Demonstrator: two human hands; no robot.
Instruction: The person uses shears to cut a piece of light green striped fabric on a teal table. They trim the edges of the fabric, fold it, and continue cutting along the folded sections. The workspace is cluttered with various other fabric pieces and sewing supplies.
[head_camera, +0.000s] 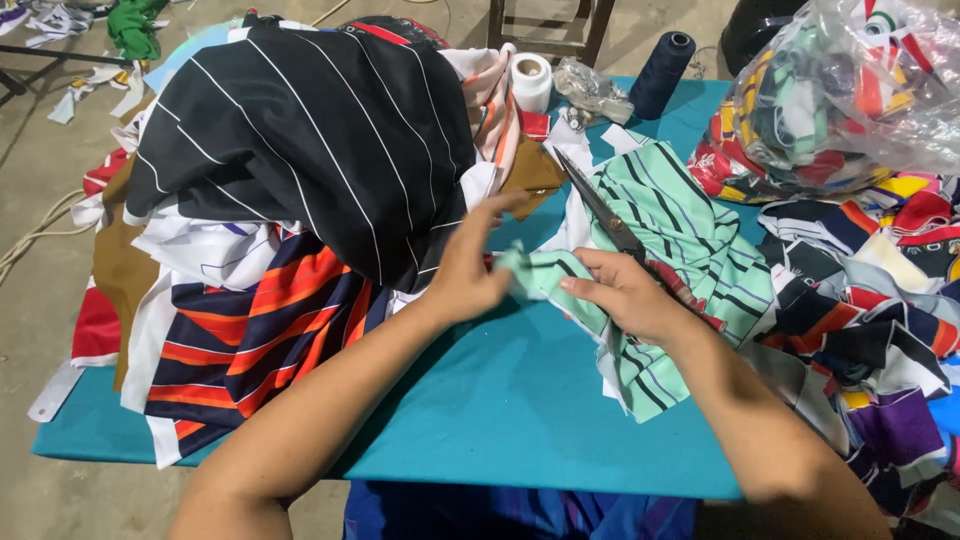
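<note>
Both hands work a piece of mint striped cloth that lies on the teal table, right of a heap of striped garments. The left hand pinches the cloth's near end between thumb and fingers, lifting it slightly. The right hand is closed around the handles of scissors, whose blades point away over the cloth, and its fingers also press on the cloth. Behind stand a dark thread cone and a white one. A clear bag of scraps sits at the right, above loose colourful pieces.
</note>
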